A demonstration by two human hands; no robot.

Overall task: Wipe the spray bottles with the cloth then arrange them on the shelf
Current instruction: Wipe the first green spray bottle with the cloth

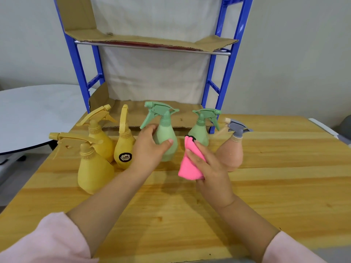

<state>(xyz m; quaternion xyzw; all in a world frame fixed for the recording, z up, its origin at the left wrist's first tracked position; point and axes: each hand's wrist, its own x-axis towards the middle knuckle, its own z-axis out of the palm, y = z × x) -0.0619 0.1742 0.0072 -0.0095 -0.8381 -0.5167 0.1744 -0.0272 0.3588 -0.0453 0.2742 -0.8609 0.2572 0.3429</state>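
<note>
Head view: I see the left hand (150,149) curled round the green spray bottle (168,135), upright on the wooden table (171,215).
Right hand (210,168): fingers grip the folded pink cloth (187,165), just right of that bottle.
Look: pale green body, darker green trigger.
Writing: yellow bottle (123,143) left of it, black label (125,157), unreadable to me.

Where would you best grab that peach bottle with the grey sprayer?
Likely the slim neck just under the grey sprayer head, reached from the right. The peach bottle flares wide toward its base, too broad for a snug grip. Bare table lies on that side, while the right green bottle stands close on its left.
</note>
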